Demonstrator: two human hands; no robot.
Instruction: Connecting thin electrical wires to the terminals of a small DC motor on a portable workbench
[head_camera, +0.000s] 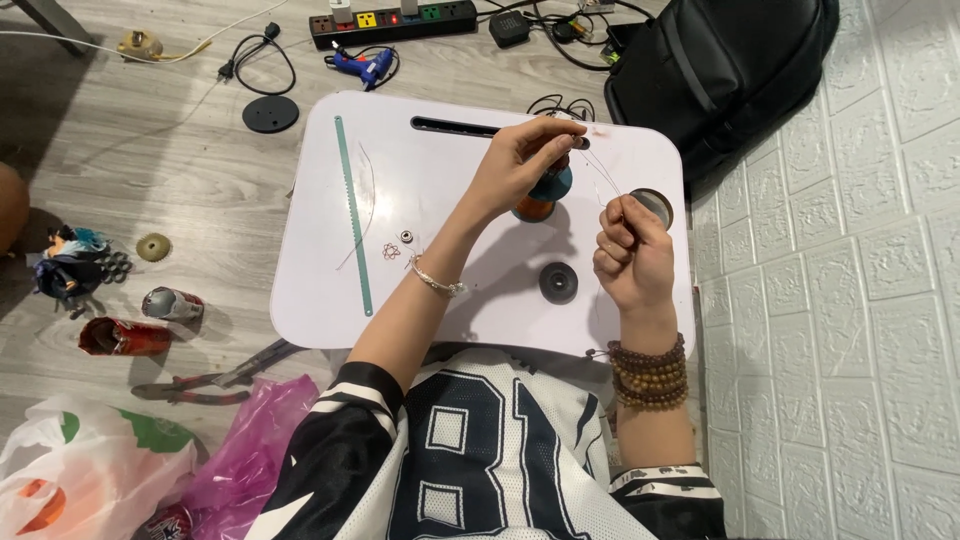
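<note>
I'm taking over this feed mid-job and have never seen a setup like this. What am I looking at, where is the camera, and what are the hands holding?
There is no machine: a person works with bare hands, and the single picture comes from a camera on their head, looking down. The left hand holds a spool of copper-coloured wire above a small white lap table. The right hand pinches the thin wire strand running from the spool. On the table lie a green saw blade, a small wire loop shape, a tiny ring and a dark round disc. Pliers lie on the floor.
</note>
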